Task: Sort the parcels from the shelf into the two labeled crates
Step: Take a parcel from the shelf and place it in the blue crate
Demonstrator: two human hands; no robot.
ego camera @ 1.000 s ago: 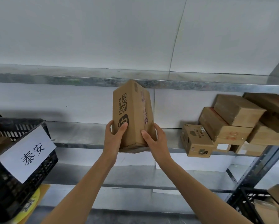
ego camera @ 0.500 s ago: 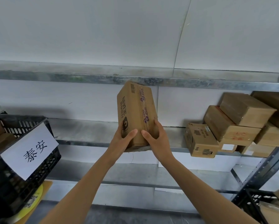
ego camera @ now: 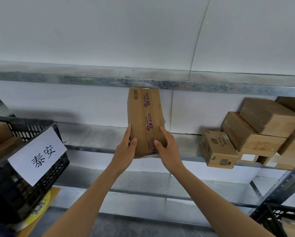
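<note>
I hold a tall brown cardboard parcel [ego camera: 145,117] upright in front of the metal shelf [ego camera: 95,135], its purple-printed tape seam facing me and a barcode at its top left. My left hand [ego camera: 126,151] grips its lower left edge with the thumb on the front face. My right hand [ego camera: 168,147] grips the lower right edge the same way. A black plastic crate [ego camera: 32,177] with a white paper label in black characters stands at the left and holds brown parcels. A second black crate [ego camera: 273,218] shows at the bottom right corner.
Several brown parcels [ego camera: 256,132] are stacked on the shelf at the right, one small box [ego camera: 217,149] at the front edge. A dark shelf upright [ego camera: 283,182] slants at the right. A yellow disc [ego camera: 39,207] lies under the left crate.
Both hands have turned the parcel so its taped face now points at me instead of its printed side. The view has shifted slightly to the left.
</note>
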